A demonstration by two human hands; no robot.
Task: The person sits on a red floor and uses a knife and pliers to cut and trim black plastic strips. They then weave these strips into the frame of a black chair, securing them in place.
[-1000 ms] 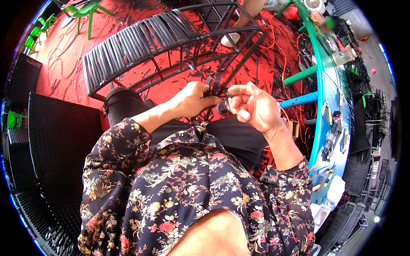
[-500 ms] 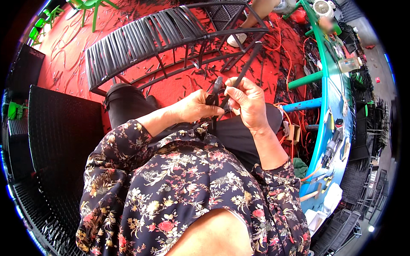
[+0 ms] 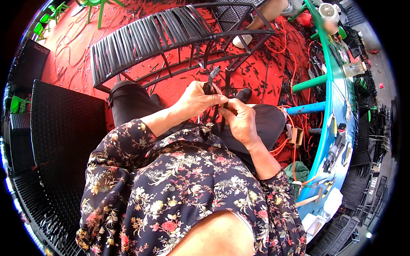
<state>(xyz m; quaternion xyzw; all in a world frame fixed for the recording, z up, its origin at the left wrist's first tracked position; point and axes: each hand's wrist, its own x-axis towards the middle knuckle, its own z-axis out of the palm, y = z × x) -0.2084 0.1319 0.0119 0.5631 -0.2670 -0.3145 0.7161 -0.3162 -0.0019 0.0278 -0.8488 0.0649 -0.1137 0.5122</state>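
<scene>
My left hand [image 3: 193, 101] is closed around a slim dark object with a greyish tip [image 3: 214, 72], which sticks up past the fingers; its kind is unclear. My right hand [image 3: 244, 124] pinches a flat black strip [image 3: 227, 81] close to my left thumb. The two hands almost touch above my lap, and dark lengths hang below them. Ahead stands a curved black bench frame [image 3: 171, 73], its left part wrapped in black strips [image 3: 141, 38] laid side by side.
Black scraps litter the red floor [image 3: 70, 55]. On my right runs a blue and green curved table [image 3: 318, 170] with tools and a jar [image 3: 354, 69]. A black woven panel [image 3: 68, 128] stands at my left. Another person's leg [image 3: 269, 15] is beyond the bench.
My right hand has come down and in toward my left. The strip, which slanted up to the right, now stands nearly upright between the hands. The dark object in my left hand has risen slightly.
</scene>
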